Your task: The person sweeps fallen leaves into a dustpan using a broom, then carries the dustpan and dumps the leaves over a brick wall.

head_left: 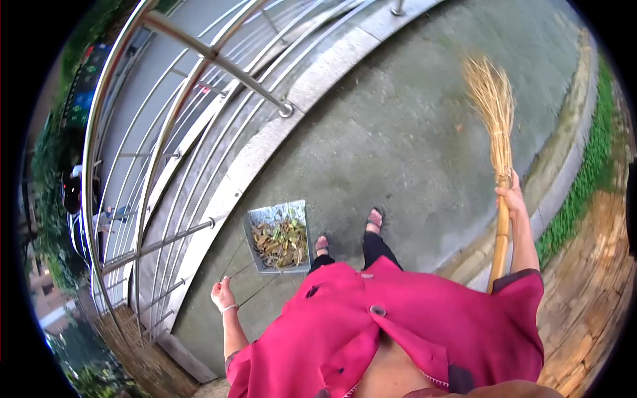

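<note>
My right hand [512, 197] is wrapped round the bamboo handle of a straw broom [494, 109], just below its bound bristles, which fan out over the pavement. At the lower left, my left hand [224, 295] is closed on a thin dark wire handle [255, 293]. That handle runs to a grey metal dustpan [259, 215], which lies on the ground to the left of my feet. Dry and green leaves [282, 243] fill much of the dustpan. The broom's bristles and the dustpan are far apart.
Curved steel railings [219, 63] stand on a pale stone kerb [332, 63] at the left. Another kerb [564, 159] borders green plants [590, 162] and a stone wall [594, 272] at the right. My sandalled feet [374, 219] are on grey pavement [398, 132].
</note>
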{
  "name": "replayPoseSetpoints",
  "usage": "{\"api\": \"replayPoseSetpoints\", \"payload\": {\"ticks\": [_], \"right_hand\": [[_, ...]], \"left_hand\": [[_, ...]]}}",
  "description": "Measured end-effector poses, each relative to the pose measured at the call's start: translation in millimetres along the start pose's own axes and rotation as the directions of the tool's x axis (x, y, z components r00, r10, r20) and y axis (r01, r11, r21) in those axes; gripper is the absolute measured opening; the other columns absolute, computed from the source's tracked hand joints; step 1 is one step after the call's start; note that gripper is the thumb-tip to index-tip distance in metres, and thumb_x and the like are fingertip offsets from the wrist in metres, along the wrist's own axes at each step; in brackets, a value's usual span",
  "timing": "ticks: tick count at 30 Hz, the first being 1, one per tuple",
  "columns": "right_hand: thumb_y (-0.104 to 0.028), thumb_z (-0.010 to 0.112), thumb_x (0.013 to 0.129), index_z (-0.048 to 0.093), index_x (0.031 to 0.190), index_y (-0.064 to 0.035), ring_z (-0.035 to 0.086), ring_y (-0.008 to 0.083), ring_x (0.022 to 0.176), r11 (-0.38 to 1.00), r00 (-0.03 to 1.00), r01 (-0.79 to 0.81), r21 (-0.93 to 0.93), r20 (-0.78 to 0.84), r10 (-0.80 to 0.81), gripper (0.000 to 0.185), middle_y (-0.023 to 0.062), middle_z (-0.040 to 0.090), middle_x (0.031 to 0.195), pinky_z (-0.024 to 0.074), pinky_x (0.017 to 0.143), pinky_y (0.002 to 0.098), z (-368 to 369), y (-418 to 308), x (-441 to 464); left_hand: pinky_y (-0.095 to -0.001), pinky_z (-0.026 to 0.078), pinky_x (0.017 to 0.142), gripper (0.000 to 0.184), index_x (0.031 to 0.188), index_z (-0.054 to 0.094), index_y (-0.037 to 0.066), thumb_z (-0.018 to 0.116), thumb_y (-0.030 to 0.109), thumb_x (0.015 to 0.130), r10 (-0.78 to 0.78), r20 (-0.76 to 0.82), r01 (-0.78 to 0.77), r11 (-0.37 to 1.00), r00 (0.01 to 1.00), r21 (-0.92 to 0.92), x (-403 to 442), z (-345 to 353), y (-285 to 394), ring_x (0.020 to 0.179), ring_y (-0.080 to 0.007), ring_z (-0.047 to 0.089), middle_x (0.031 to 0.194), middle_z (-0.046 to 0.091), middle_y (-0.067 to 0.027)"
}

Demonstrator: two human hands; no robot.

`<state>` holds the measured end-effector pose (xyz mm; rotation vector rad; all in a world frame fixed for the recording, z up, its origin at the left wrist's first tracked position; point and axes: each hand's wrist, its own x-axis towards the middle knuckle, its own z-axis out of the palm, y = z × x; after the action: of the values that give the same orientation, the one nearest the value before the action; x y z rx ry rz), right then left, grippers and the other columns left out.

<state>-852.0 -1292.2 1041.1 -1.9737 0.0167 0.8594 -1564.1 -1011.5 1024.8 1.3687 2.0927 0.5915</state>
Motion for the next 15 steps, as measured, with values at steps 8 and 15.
{"api": "replayPoseSetpoints", "payload": {"ticks": [8, 15], "right_hand": [[0.011, 0.051, 0.060, 0.018, 0.131, -0.0196, 0.048, 0.0149, 0.046, 0.958, 0.947, -0.224, -0.178, 0.191, 0.257, 0.084, 0.0113, 0.052, 0.080, 0.0400, 0.038, 0.0262, -10, 7, -171], [0.008, 0.051, 0.060, 0.020, 0.130, -0.0227, 0.047, 0.0182, 0.043, 0.959, 0.966, -0.255, -0.120, -0.071, 0.248, 0.082, 0.0100, 0.051, 0.073, 0.0417, 0.037, 0.0280, -64, 28, -103]], "left_hand": [[-0.0246, 0.021, 0.042, 0.031, 0.049, 0.040, 0.009, 0.063, 0.018, 0.068, -0.099, 0.081, 0.110, 0.984, 0.992, -0.141, 28, 65, 38, 0.045, -0.0062, 0.028, 0.047, 0.035, 0.0056], [-0.0262, 0.022, 0.043, 0.030, 0.051, 0.041, 0.007, 0.063, 0.017, 0.069, -0.063, 0.102, 0.075, 0.990, 0.993, -0.122, 40, 81, 65, 0.048, -0.0073, 0.030, 0.051, 0.038, 0.0044]]}}
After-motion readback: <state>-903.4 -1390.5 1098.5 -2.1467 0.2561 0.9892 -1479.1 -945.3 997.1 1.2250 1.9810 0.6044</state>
